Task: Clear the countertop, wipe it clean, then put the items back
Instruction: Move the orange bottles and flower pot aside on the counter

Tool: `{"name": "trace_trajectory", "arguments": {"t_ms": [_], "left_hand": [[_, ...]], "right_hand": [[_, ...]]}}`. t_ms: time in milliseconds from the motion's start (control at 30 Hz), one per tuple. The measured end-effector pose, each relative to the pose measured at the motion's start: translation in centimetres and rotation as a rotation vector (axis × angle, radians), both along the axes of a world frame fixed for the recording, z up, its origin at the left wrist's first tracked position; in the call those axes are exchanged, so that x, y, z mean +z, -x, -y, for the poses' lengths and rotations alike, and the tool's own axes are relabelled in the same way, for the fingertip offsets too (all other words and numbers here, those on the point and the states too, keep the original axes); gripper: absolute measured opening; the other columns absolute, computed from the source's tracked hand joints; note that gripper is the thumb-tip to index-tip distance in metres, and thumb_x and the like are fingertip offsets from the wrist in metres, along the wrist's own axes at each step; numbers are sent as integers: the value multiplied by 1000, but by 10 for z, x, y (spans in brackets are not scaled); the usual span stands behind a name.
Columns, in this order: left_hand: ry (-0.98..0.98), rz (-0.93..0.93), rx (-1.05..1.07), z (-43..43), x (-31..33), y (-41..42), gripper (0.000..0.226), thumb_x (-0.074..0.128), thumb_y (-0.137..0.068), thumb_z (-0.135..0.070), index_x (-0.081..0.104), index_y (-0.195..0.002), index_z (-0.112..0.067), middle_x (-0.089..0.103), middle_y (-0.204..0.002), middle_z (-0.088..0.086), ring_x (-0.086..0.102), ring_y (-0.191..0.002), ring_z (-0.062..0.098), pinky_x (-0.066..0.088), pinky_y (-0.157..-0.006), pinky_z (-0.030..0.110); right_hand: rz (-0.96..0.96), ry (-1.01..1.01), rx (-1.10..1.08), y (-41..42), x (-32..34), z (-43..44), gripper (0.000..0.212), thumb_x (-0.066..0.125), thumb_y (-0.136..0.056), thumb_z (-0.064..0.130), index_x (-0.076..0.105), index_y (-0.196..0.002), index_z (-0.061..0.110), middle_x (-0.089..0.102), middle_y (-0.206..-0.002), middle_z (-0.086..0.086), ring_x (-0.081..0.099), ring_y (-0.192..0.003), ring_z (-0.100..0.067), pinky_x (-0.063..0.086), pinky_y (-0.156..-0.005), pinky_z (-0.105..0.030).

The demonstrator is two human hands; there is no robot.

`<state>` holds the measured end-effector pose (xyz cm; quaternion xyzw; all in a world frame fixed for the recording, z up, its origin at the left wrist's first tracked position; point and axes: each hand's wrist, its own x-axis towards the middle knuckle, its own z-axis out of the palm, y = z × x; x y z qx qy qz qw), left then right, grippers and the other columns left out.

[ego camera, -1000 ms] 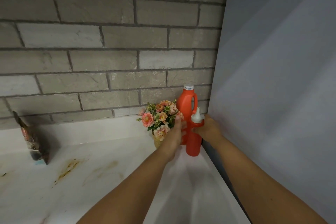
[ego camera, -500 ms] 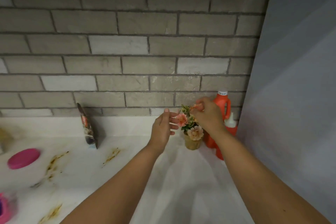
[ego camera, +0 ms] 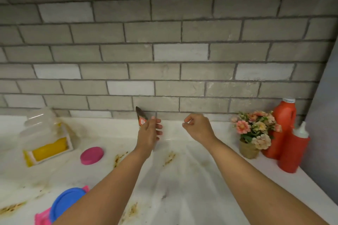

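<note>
Both hands have left the flower pot (ego camera: 247, 150) since 0.5 s ago, when R hand (ego camera: 198, 128) was on the blooms. They're now out over the countertop (ego camera: 192, 179), w/ the pot well off to the right of R hand.

L hand (ego camera: 149, 133) is up by a small dark packet (ego camera: 141, 118) that leans on the brick wall (ego camera: 164, 51). Its fingers are straight and spread, gripping nothing. The thumb side is right at the packet's edge; can't tell if it's touching.

R hand hangs just right of L hand, apart from it, fingers loosely curled, nothing in it.

Further right of R hand, past the pot: red jug (ego camera: 284, 126) at the wall, w/ red squeeze bottle (ego camera: 294, 151) in front of it, both upright.

Left of L hand: pink lid (ego camera: 92, 155) flat on the counter. Beyond it is a clear container (ego camera: 41, 126) w/ sth yellow in it, blurred.

Nearer the person, beside L forearm: blue lid (ego camera: 66, 204) on sth pink.

Brown stains (ego camera: 169, 158) lie on the counter btwn the two forearms.
</note>
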<state>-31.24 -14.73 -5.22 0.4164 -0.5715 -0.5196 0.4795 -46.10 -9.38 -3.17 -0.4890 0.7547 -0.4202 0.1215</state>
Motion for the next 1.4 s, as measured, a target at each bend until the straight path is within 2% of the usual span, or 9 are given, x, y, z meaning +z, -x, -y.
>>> {"name": "trace_trajectory", "arguments": {"t_ms": [133, 267, 467, 667, 833, 967, 1133, 1233, 1400], "left_hand": [[-5, 70, -6, 31, -5, -41, 39, 32, -99, -36, 58, -88, -10, 60, -84, 10, 55, -75, 23, 44, -66, 30], [-12, 107, -60, 54, -8, -67, 36, 29, -101, -35, 58, -99, -14, 58, -87, -3, 54, -74, 10, 43, -60, 23], [-21, 109, -136, 79, -18, -75, 32, 24, -102, -35, 52, -93, -23, 53, -82, -16, 52, -78, 4, 42, -79, 32], [-47, 112, -152, 94, -27, -74, 36, 24, -102, -36, 50, -77, -32, 53, -81, -16, 53, -79, 6, 41, -81, 33], [-56, 109, -147, 101, -30, -79, 31, 24, -102, -37, 50, -103, -21, 55, -95, -9, 55, -89, 15, 40, -82, 34], [-66, 110, -127, 102, -36, -78, 27, 28, -101, -35, 51, -103, -21, 54, -90, -9, 53, -89, 15, 41, -80, 33], [-54, 125, -62, 105, -40, -78, 18, 40, -99, -25, 54, -109, -17, 58, -106, 2, 55, -92, 18, 46, -67, 26], [-42, 138, 8, 106, -38, -76, 22, 46, -96, -19, 52, -116, -12, 56, -110, 4, 54, -88, 18, 47, -74, 30], [-64, 119, -11, 95, -30, -61, 37, 51, -94, -16, 46, -131, -10, 53, -127, 8, 57, -106, 29, 48, -80, 34]], "right_hand": [[5, -57, 4, -40, -11, 33, 17, 61, -87, 22, 65, -101, 13, 60, -93, -2, 56, -78, -17, 47, -72, -25], [-7, -81, -32, -69, -21, 65, 20, 61, -88, 23, 66, -104, 13, 64, -109, -6, 56, -83, -17, 45, -73, -24], [87, -46, -37, -97, -29, 103, 40, 62, -88, 20, 56, -127, 12, 61, -120, -12, 63, -93, -25, 54, -82, -35], [111, 18, -54, -110, -28, 126, 31, 56, -92, 15, 60, -122, 7, 66, -112, -17, 67, -94, -35, 58, -80, -43], [111, 47, -104, -108, -32, 131, 25, 53, -94, 17, 65, -108, 0, 67, -106, -19, 66, -89, -29, 58, -79, -35], [98, 86, -133, -108, -35, 126, 26, 51, -95, 18, 66, -107, 1, 67, -107, -17, 66, -96, -29, 56, -82, -31], [107, 121, -142, -103, -32, 114, 24, 52, -95, 18, 68, -103, 2, 69, -105, -16, 67, -93, -28, 56, -84, -35], [91, 145, -127, -96, -21, 102, 23, 52, -95, 16, 68, -99, 0, 69, -99, -15, 67, -91, -29, 56, -81, -32], [68, 197, -102, -77, 4, 75, 21, 53, -94, 13, 66, -88, -2, 68, -87, -18, 68, -84, -32, 57, -76, -38]]}}
